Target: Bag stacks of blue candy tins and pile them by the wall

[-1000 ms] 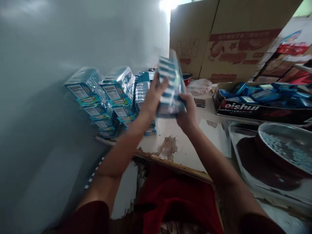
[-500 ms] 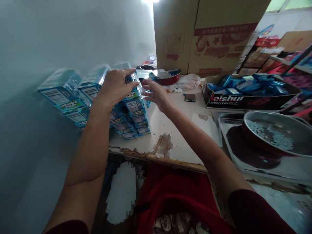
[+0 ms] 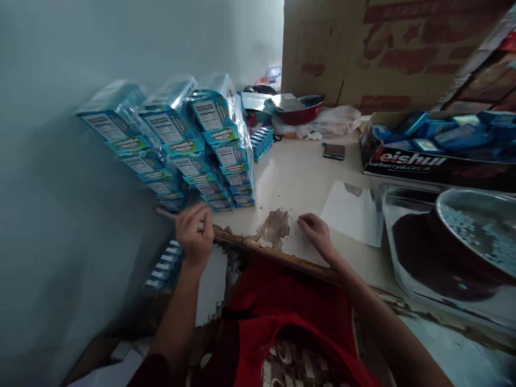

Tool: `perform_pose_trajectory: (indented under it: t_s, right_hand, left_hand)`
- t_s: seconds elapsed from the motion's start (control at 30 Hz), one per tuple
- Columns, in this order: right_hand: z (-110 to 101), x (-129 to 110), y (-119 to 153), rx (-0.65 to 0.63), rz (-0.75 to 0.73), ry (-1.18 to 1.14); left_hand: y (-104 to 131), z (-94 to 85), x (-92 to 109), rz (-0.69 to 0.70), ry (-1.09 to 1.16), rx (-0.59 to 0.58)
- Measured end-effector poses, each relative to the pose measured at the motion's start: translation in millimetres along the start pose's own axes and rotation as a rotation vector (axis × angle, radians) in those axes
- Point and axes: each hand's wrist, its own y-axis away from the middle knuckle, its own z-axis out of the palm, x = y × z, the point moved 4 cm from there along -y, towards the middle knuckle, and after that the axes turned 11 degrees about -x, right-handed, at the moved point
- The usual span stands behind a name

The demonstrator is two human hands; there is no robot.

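My left hand (image 3: 194, 236) is closed, fingers curled toward the thumb, at the table's front edge just below the stacks; nothing shows in it. Over the tabletop, right of a worn brown patch (image 3: 274, 228), my right hand (image 3: 317, 232) is closed too, its fingers bent together with nothing visible between them. Blue clear-topped candy packs (image 3: 213, 115) labelled "Caramelo Macizo" stand in three leaning stacks against the wall, apart from both hands. Behind the right stack sits a small blue ridged pack (image 3: 262, 141).
A small flat device (image 3: 334, 151) lies mid-table. A carton of blue packets (image 3: 403, 161) stands at the right. Before it, a pan of pale blue candies (image 3: 443, 215) rests on a metal tray (image 3: 389, 242). A red pan (image 3: 300, 114) and plastic bags (image 3: 338, 121) are farther back.
Both hands have left the top of the stacks and come down toward the table's front edge. Their open fingers have closed. The view has turned slightly left and downward.
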Motion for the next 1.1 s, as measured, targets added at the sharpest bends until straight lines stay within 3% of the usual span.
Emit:
perform_pose_trajectory:
  t_s: [0.07,0.13,0.23,0.43,0.57,0.83,1.1]
  right_hand:
    - [21,0,7,-0.062,-0.129,0.199]
    - [36,-6,9,-0.137,-0.256,0.391]
    - [44,-10,9,-0.187,-0.338,0.558]
    - [43,-3,9,-0.147,-0.399,0.588]
    - [44,4,6,-0.130,-0.428,0.575]
    - [42,7,3,-0.119,-0.409,0.591]
    - [41,5,3,-0.128,-0.374,0.628]
  left_hand:
    - [42,16.8,-8,-0.012,0.001,-0.215]
    - [72,31.3,-6,0.070,0.013,-0.461]
    - [88,43.9,4,0.165,0.010,-0.659]
    - [76,67.0,25,0.181,-0.028,-0.675]
    - [95,86.6,37,0.219,0.039,-0.702]
    - [130,118.2,26,0.117,0.263,-0.533]
    - [140,122.2,33,0.110,0.245,-0.522]
